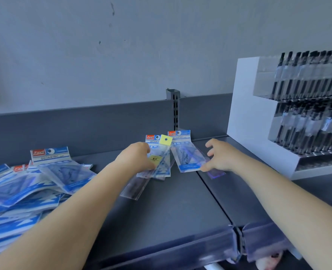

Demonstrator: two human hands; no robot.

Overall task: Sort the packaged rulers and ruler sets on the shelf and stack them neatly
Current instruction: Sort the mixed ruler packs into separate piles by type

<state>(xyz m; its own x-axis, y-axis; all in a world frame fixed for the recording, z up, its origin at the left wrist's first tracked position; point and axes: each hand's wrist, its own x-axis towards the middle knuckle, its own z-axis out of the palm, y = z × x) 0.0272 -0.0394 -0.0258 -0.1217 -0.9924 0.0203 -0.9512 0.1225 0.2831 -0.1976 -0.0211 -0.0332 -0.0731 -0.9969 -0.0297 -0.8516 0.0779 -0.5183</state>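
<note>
On the dark grey shelf point(171, 207), my left hand point(137, 156) grips a yellow-tagged ruler pack point(162, 151) that lies over a blue-and-white geometric ruler set point(154, 139). My right hand point(219, 155) pinches the lower right edge of a second geometric set point(184, 152), holding it tilted beside the first. A clear ruler pack point(135, 187) lies under my left wrist, and another clear pack point(216, 174) pokes out below my right hand. A messy heap of geometric sets point(30, 184) covers the shelf's left side.
A white display stand point(245, 117) holding several black pens point(307, 106) sits at the right. The shelf's back panel point(83, 129) and a slotted upright post point(175, 108) stand behind the packs. A seam point(214, 195) splits the shelf into two boards.
</note>
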